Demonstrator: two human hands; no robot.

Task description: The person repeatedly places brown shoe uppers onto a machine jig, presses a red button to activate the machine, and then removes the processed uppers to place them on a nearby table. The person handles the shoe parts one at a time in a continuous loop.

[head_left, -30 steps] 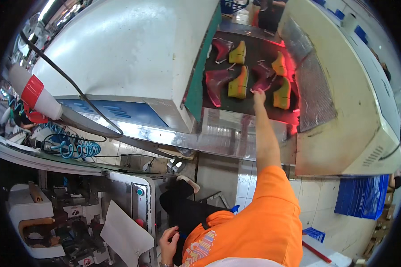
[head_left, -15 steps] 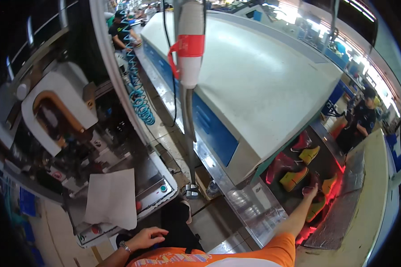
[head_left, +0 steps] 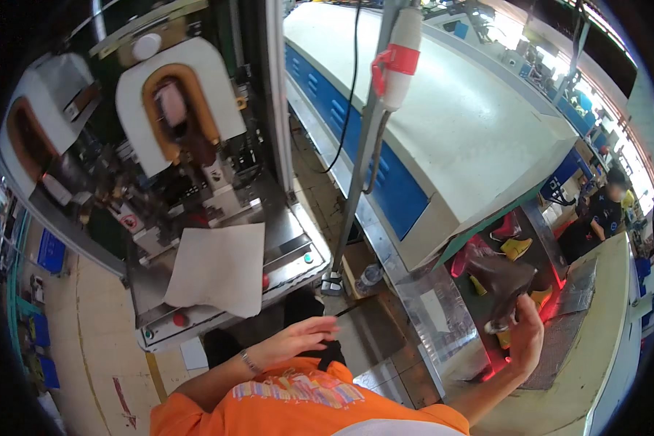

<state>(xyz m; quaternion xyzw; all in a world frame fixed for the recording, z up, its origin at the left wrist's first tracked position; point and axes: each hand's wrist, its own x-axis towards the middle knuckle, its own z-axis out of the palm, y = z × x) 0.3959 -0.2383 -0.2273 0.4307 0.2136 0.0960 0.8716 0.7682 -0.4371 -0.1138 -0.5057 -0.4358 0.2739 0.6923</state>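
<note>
Picking up dark boot (head_left: 495,272), apparently: right hand (head_left: 527,338) has fingers closed round it over belt (head_left: 543,257); left hand (head_left: 301,339) empty, fingers loose. Next move likely needs clearance from yellow form (head_left: 516,249).

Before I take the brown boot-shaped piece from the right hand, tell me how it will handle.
The brown boot-shaped piece is probably light, since the right hand alone holds it up. It likely has some stiffness: it juts out from the hand without collapsing, though blur limits certainty. Its bent outline suggests it could tip if set down.
</note>
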